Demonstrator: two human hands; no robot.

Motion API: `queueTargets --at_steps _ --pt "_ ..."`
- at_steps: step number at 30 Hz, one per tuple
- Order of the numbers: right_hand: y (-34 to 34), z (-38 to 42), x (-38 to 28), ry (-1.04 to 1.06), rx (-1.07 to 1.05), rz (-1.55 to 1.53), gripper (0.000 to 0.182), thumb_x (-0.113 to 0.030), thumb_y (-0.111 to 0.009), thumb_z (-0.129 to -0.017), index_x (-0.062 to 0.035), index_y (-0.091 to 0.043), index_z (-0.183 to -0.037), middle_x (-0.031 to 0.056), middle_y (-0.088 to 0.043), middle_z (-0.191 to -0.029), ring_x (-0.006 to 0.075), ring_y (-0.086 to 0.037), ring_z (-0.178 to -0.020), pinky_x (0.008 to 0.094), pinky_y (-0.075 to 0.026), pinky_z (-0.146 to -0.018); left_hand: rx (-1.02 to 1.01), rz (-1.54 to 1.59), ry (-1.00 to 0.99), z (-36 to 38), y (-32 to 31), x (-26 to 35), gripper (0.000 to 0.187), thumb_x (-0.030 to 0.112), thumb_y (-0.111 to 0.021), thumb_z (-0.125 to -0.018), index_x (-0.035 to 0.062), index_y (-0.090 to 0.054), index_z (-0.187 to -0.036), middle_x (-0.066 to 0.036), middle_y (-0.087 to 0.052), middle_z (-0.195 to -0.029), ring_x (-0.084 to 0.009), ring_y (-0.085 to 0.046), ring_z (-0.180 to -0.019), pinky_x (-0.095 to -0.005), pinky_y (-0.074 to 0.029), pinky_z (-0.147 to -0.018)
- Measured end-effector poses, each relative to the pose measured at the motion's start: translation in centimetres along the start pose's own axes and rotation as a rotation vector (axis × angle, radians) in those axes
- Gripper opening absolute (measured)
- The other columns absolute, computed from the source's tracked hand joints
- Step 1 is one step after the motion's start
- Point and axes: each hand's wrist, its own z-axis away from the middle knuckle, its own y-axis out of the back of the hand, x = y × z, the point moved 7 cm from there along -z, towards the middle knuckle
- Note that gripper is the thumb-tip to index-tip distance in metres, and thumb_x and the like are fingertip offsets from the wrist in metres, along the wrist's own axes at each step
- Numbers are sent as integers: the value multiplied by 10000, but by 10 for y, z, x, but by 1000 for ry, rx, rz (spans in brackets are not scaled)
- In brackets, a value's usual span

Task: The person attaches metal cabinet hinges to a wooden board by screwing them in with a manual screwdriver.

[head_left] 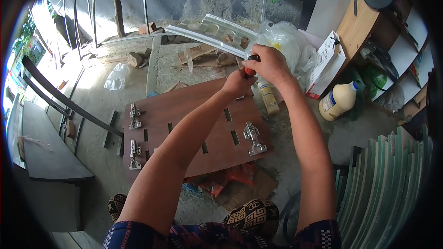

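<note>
A brown wooden panel (194,110) with several dark slots lies low in front of me. Metal cabinet hinges sit along its edges: one at the upper left (134,116), one at the lower left (134,155) and one at the right (254,138). Over the panel's far right corner, my right hand (272,64) is closed around a screwdriver (249,71) with a red and black handle. My left hand (237,84) is closed just below it, its fingers wrapped about the tool's lower part. The screwdriver's tip and whatever lies under it are hidden by my hands.
A white metal rail (207,39) and clear plastic bags (288,41) lie beyond the panel. To the right stand a cream jug (339,101), a yellowish bottle (267,97), a shelf unit (360,23) and stacked green-edged boards (383,184). Long dark strips (69,101) lie left.
</note>
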Motion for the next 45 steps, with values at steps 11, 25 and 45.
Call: queueTargets --at_steps 11,25,45 --pt "0 0 4 8 8 10 295 -329 -709 -748 -61 -596 -792 132 -651 -731 343 -639 -735 425 -484 -667 19 3 13 2 0 2 339 257 -667 -832 33 -616 -1081 -145 -673 -1002 -279 -636 -966 -381 -468 -837" --pt "0 9 -7 160 70 -8 184 -148 -645 -768 -9 -632 -887 142 -605 -869 341 -605 -829 383 -475 -754 -3 11 -87 -2 -8 0 399 291 -701 -774 60 -594 -1081 -210 -663 -948 -391 -618 -953 -437 -471 -818" --pt "85 105 -163 257 218 -949 344 -126 -488 -965 14 -476 -1279 106 -574 -1093 175 -572 -967 309 -428 -894 55 -61 -471 -4 -19 4 375 310 -689 -772 56 -629 -1042 -181 -677 -964 -332 -643 -943 -421 -485 -827"
